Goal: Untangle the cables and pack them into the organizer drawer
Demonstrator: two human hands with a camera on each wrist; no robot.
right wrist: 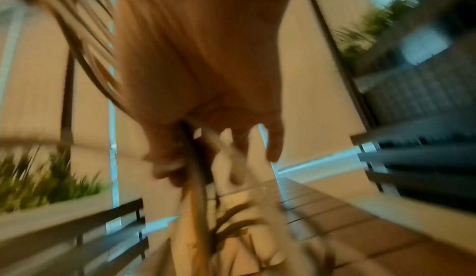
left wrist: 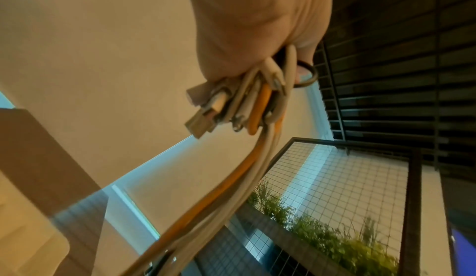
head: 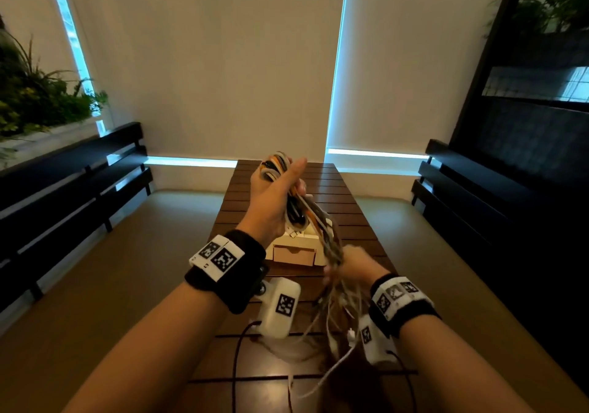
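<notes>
Far left: green plants (head: pixel 38 100) above a dark slatted bench (head: pixel 73 183). Left of centre: left hand (head: pixel 274 196) raised above a brown slatted table (head: pixel 357 221), fingers curled tight round a bundle of cables (head: pixel 314 218), white, grey, orange and black; in the left wrist view, several plug ends (left wrist: pixel 206 115) poking out below the fist. Centre: bundle slanting down and to the right, passing in front of a pale wooden organizer drawer (head: pixel 294 255) standing on the table. Right of centre: right hand (head: pixel 347 266), lower and blurred, fingers curled round the lower strands, loose ends trailing beneath toward the near table edge. Far right: another dark bench (head: pixel 471 183) below a dark wall.
</notes>
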